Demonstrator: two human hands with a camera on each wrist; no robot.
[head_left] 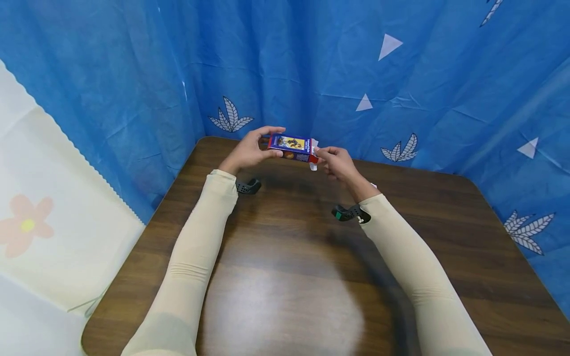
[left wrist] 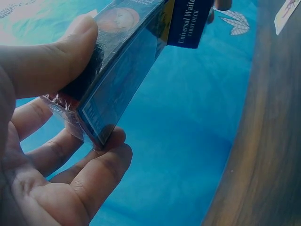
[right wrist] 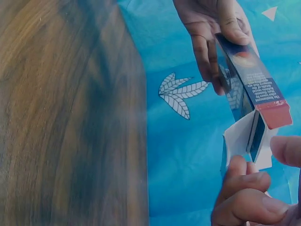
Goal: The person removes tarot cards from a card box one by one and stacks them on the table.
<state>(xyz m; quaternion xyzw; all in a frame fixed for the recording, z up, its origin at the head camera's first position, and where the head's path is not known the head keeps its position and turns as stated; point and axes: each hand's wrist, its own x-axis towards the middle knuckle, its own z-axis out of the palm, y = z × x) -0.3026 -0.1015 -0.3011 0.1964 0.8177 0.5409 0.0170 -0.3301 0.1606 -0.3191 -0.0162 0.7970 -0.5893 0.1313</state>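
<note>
A blue and red tarot card box [head_left: 291, 143] is held up above the far part of the table. My left hand [head_left: 251, 149] grips its left end, thumb on one side and fingers on the other. In the left wrist view, clear wrap shows on the box [left wrist: 127, 61] near that hand. My right hand [head_left: 339, 163] is at the other end, its fingers on the opened end flap. The right wrist view shows white-lined flaps [right wrist: 239, 136] folded out, with the right fingers [right wrist: 249, 188] against them. Whatever lies inside the box is mostly hidden.
Under the hands is a dark wooden table [head_left: 276, 227] with rounded corners. Blue patterned curtain [head_left: 294, 64] hangs right behind its far edge. At the left is a pale flowered cloth [head_left: 58, 198]. A card [left wrist: 286, 16] lies on the table, mostly hidden behind my right wrist.
</note>
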